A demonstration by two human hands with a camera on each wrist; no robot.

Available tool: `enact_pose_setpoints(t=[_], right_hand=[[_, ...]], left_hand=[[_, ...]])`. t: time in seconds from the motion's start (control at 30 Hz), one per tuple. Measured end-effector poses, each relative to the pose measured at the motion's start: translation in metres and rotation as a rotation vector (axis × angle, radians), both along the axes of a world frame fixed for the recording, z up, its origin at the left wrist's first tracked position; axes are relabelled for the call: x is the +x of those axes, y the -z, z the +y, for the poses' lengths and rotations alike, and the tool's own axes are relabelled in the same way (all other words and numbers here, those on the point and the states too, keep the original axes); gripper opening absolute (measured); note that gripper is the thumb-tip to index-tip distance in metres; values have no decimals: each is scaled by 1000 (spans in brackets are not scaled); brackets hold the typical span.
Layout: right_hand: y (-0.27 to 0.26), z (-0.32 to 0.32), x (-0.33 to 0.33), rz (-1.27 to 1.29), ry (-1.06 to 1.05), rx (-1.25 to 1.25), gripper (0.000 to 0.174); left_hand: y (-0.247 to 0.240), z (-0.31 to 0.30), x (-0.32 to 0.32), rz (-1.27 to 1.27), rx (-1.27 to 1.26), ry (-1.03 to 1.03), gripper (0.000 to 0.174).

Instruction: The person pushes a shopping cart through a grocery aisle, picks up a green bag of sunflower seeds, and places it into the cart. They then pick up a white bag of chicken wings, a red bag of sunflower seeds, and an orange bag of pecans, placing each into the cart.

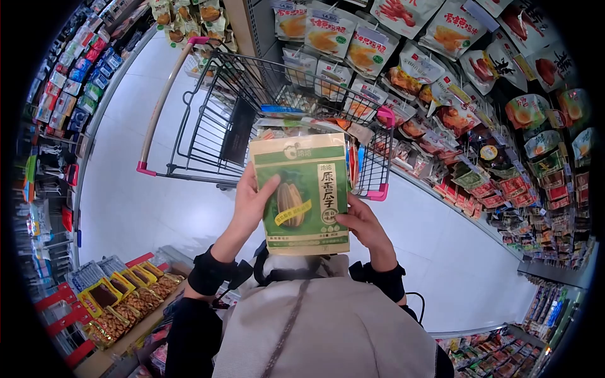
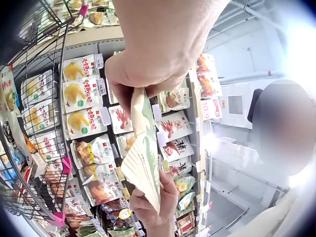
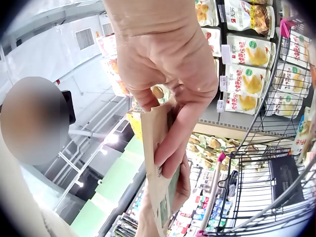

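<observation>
A green and tan bag of sunflower seeds [image 1: 305, 195], its front printed with a large striped seed, is held upright before the chest. My left hand [image 1: 251, 200] grips its left edge, thumb on the front and fingers behind. At the lower right edge my right hand [image 1: 367, 225] pinches it, thumb on the front. In the left wrist view the bag [image 2: 143, 148] shows edge-on between both hands. From the right wrist, the fingers of my right hand [image 3: 168, 79] lie along the bag [image 3: 157, 187].
A wire shopping cart [image 1: 208, 138] with pink corners stands just ahead, several packages in it. Shelves of hanging snack pouches [image 1: 372, 50] line the right side. Packaged nuts [image 1: 129, 309] sit on a low display at the lower left. White floor [image 1: 120, 189] lies between the shelves.
</observation>
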State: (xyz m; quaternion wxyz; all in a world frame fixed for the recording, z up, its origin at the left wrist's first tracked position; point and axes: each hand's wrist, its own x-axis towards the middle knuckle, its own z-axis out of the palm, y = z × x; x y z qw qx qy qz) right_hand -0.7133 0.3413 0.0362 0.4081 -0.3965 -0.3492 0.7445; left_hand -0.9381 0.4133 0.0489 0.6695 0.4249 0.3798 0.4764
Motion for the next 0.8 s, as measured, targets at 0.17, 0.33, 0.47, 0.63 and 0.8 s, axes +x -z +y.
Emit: enact_pose_setpoints(t=[0.17, 0.33, 0.47, 0.63, 0.8], right_hand=[[-9, -28, -48, -1, 7, -7, 59], [-6, -61, -81, -34, 58, -4, 58], [-10, -89, -92, -46, 136, -9, 59], [-11, -121, -87, -92, 242, -3, 57], [-13, -158, -72, -89, 422, -29, 54]], left_hand=[[4, -30, -46, -20, -24, -7, 41], [9, -55, -75, -41, -42, 27, 40], [15, -67, -79, -50, -69, 94, 39], [15, -75, -60, -81, -81, 205, 37], [16, -81, -24, -80, -103, 378, 37]])
